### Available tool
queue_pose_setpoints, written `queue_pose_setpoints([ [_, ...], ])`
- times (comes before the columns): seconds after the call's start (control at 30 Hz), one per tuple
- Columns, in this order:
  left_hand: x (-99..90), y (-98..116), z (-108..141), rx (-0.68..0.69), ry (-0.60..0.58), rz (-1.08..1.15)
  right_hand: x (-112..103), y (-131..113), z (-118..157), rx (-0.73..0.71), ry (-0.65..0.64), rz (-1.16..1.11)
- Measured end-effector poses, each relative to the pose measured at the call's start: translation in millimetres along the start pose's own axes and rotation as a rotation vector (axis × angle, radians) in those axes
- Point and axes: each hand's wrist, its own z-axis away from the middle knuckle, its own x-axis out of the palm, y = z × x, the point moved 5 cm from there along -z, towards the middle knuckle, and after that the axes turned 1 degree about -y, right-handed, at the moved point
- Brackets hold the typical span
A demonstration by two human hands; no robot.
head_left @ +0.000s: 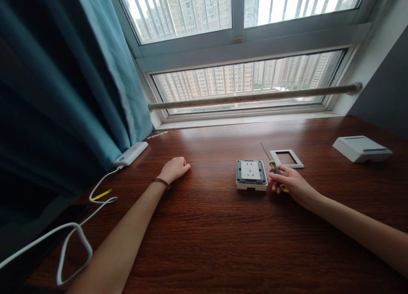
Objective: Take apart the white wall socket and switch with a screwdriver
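Observation:
My right hand [291, 184] is wrapped around the grey and yellow handle of a screwdriver [274, 167], its thin shaft pointing up and away to the left. Just left of those fingers sits a wall socket [250, 170], a white insert in a dark frame on a white back box, without a cover plate around it. A white rectangular cover frame [296, 161] lies flat behind the right hand. My left hand [174, 170], with a brown band at the wrist, rests on the table in a closed fist, apart from the socket. Nothing shows between its fingers.
On the reddish-brown wooden table [204, 243], another white box [361, 148] stands at the far right. A white power bank [131, 153] with a white cable [68, 238] lies left beside the blue curtain [105, 72]. A metal rail [255, 97] crosses the window behind.

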Motion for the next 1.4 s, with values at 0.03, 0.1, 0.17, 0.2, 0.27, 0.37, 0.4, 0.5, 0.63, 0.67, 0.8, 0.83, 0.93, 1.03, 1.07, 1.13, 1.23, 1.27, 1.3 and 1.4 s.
queue_pose_setpoints([
  [0.03, 0.7, 5, 1, 0.002, 0.021, -0.005, 0, -1, 0, -0.001, 0.001, 0.002],
  [0.1, 2.2, 13, 4, 0.001, 0.064, -0.017, 0, -1, 1, 0.0, 0.008, 0.009],
  [0.17, 3.3, 20, 6, -0.002, 0.101, -0.028, 0, -2, 1, 0.004, 0.016, 0.018],
  [0.2, 3.5, 22, 7, -0.004, 0.117, -0.033, 0, -2, 1, 0.007, 0.02, 0.023],
  [0.27, 3.4, 24, 8, -0.009, 0.142, -0.042, 0, -2, 1, 0.01, 0.021, 0.026],
  [0.37, 2.6, 25, 10, -0.013, 0.167, -0.056, 0, -2, 1, 0.006, 0.012, 0.016],
  [0.4, 2.3, 26, 10, -0.013, 0.174, -0.06, 0, -2, 1, 0.005, 0.009, 0.013],
  [0.5, 0.0, 28, 13, -0.012, 0.204, -0.072, 0, -2, 1, 0.0, 0.006, 0.01],
  [0.63, -9.3, 38, 20, -0.004, 0.291, -0.087, 2, -1, 2, -0.014, 0.004, 0.007],
  [0.67, -12.5, 44, 23, 0.02, 0.325, -0.074, 2, -2, 2, -0.02, 0.002, 0.002],
  [0.8, -20.8, 84, 44, 0.325, 0.435, 0.225, -3, -15, -2, -0.066, -0.015, 0.101],
  [0.83, -20.9, 97, 49, 0.413, 0.43, 0.341, -7, -23, -2, -0.098, -0.012, 0.186],
  [0.93, -16.3, 133, 60, 0.611, 0.318, 0.604, -23, -57, 1, -0.318, 0.067, 0.604],
  [1.03, -11.1, 165, 59, 0.75, 0.158, 0.723, -35, -87, 17, -0.607, 0.239, 1.162],
  [1.07, -10.1, 173, 58, 0.792, 0.117, 0.737, -37, -92, 23, -0.677, 0.283, 1.312],
  [1.13, -8.0, 184, 55, 0.857, 0.057, 0.747, -40, -96, 34, -0.78, 0.33, 1.52],
  [1.23, -2.8, 191, 52, 0.878, 0.002, 0.755, -41, -96, 44, -0.875, 0.307, 1.673],
  [1.27, -0.9, 191, 53, 0.872, -0.009, 0.761, -41, -96, 46, -0.895, 0.291, 1.705],
  [1.3, 0.7, 191, 53, 0.867, -0.015, 0.769, -40, -96, 47, -0.91, 0.276, 1.728],
  [1.4, 3.1, 189, 57, 0.86, -0.028, 0.8, -37, -99, 50, -0.949, 0.246, 1.772],
])
